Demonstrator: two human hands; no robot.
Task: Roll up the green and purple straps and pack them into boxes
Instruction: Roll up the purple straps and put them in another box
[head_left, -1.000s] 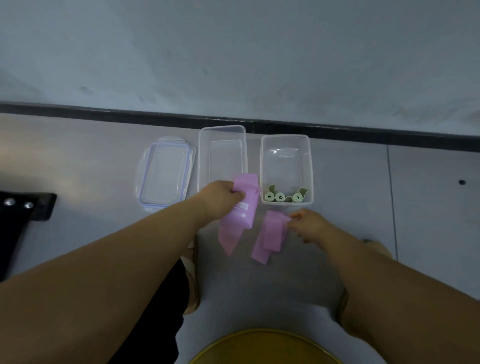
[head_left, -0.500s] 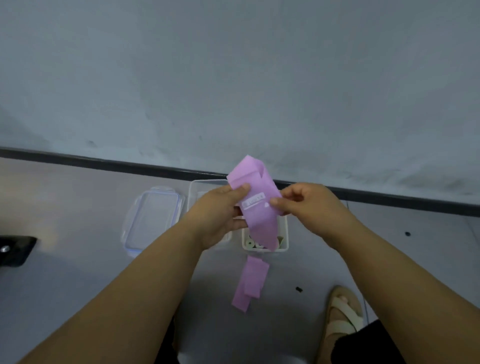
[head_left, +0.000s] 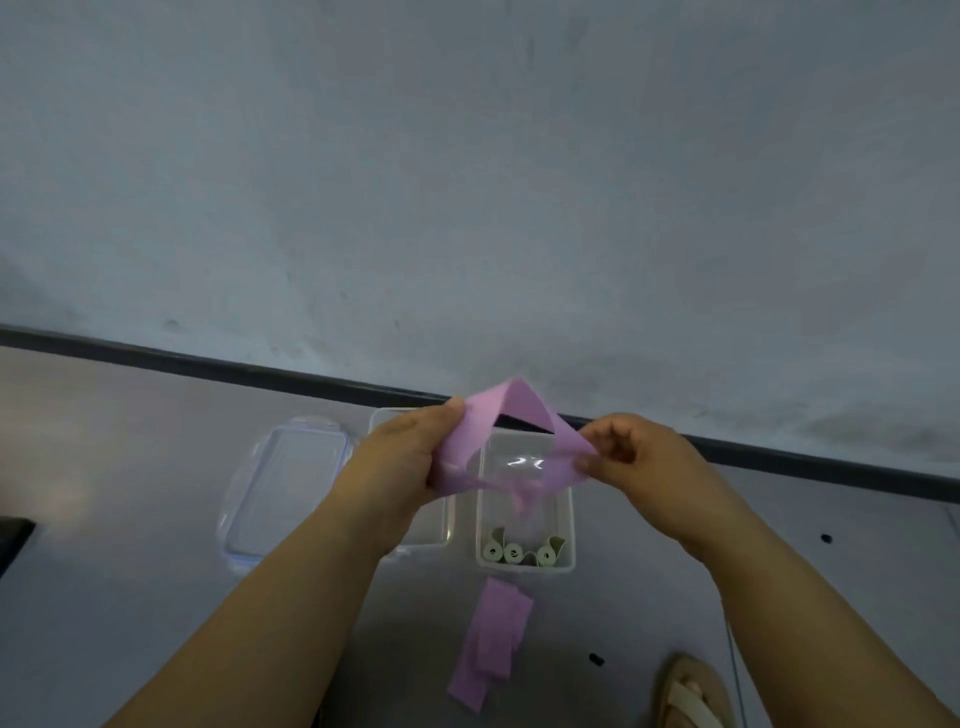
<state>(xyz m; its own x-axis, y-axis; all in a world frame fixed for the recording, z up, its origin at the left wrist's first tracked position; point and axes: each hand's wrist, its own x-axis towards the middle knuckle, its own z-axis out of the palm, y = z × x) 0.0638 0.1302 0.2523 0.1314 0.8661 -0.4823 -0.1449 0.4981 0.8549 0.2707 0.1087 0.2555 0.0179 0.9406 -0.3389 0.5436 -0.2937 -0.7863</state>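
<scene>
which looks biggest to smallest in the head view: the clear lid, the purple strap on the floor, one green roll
1. clear lid
2. purple strap on the floor
3. green roll

All three lie on the floor, so nearness distorts the order little.

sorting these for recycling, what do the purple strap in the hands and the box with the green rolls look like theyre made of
Purple strap: thin, matte, flexible sheet, possibly rubbery or fabric; it bends and drapes softly between both hands. Box: clear, glossy rigid plastic, probably; the green rolls show through its wall and light glints off it.
</scene>
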